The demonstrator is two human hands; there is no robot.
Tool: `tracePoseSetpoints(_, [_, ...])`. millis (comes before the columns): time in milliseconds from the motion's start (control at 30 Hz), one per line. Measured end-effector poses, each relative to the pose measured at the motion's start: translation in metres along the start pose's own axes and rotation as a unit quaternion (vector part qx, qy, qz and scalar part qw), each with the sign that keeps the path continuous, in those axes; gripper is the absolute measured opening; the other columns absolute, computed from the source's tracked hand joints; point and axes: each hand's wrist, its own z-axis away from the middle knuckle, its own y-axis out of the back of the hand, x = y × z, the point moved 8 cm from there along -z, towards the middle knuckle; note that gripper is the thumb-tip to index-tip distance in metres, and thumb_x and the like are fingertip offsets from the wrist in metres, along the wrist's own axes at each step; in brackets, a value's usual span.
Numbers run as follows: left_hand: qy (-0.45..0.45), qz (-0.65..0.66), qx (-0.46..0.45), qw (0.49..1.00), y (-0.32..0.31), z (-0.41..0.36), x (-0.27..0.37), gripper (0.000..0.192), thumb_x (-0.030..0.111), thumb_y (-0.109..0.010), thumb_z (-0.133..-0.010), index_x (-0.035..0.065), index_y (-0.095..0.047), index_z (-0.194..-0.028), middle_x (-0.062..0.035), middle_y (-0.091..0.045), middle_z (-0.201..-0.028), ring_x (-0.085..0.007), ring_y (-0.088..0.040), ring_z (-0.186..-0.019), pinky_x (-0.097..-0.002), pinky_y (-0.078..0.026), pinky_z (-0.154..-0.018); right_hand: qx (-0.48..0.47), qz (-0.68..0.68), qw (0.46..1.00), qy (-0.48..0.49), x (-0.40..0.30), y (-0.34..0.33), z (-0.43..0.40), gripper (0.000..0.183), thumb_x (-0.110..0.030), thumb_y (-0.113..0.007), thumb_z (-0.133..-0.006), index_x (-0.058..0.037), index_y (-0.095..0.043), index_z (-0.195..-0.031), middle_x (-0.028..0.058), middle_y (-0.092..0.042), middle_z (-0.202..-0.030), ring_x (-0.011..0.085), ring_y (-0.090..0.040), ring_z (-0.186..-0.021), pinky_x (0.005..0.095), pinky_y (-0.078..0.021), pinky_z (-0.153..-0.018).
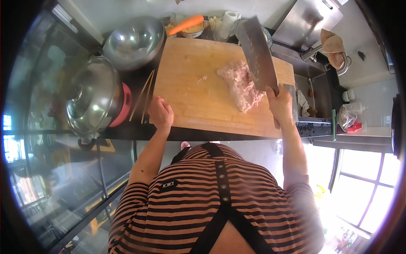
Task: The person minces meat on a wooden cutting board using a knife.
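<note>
My right hand [280, 103] grips the handle of a broad-bladed cleaver [258, 55]. Its blade is tipped up over the right part of a wooden cutting board [190, 76], with small bits stuck to the metal. Beneath and left of the blade lies a flattened mound of pale pink minced meat [238, 82], partly hidden by it. A small scrap of meat [203, 78] sits apart on the board. My left hand [161, 112] is at the board's left edge near the front corner, fingers curled; whether they grip the edge is hidden.
Left of the board are wooden chopsticks [147, 95], a lidded steel pot [92, 95] and a large steel bowl [134, 44]. Behind it stand a carrot [187, 24] on bowls and several glass vessels. A dark flat blade-like piece [290, 95] lies at the right, beside the sink [318, 92].
</note>
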Motion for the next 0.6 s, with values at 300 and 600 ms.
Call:
tracePoseSetpoints(300, [0.069, 0.008, -0.118, 0.991, -0.019, 0.001, -0.01, 0.015, 0.008, -0.05, -0.077, 0.009, -0.046, -0.091, -0.0082, -0.053, -0.104, -0.0269, -0.048, -0.103, -0.0419, -0.033, -0.088, -0.098, 0.196, 0.976, 0.019, 0.055, -0.079, -0.016, 0.03, -0.03, -0.052, -0.082, -0.0024, -0.06, -0.091, 0.0194, -0.062, -0.075, 0.0309, -0.062, -0.074, 0.0399, -0.0465, -0.065])
tracePoseSetpoints(600, [0.047, -0.013, -0.1, 0.994, -0.013, 0.0, -0.01, 0.016, 0.009, -0.05, -0.077, 0.0097, -0.046, -0.092, -0.0079, -0.053, -0.104, -0.0269, -0.049, -0.101, -0.0416, -0.033, -0.086, 0.003, 0.087, 0.995, 0.046, -0.012, -0.021, -0.007, 0.027, -0.027, -0.053, -0.083, -0.0006, -0.058, -0.086, 0.0197, -0.061, -0.071, 0.0345, -0.061, -0.068, 0.0428, -0.0463, -0.062])
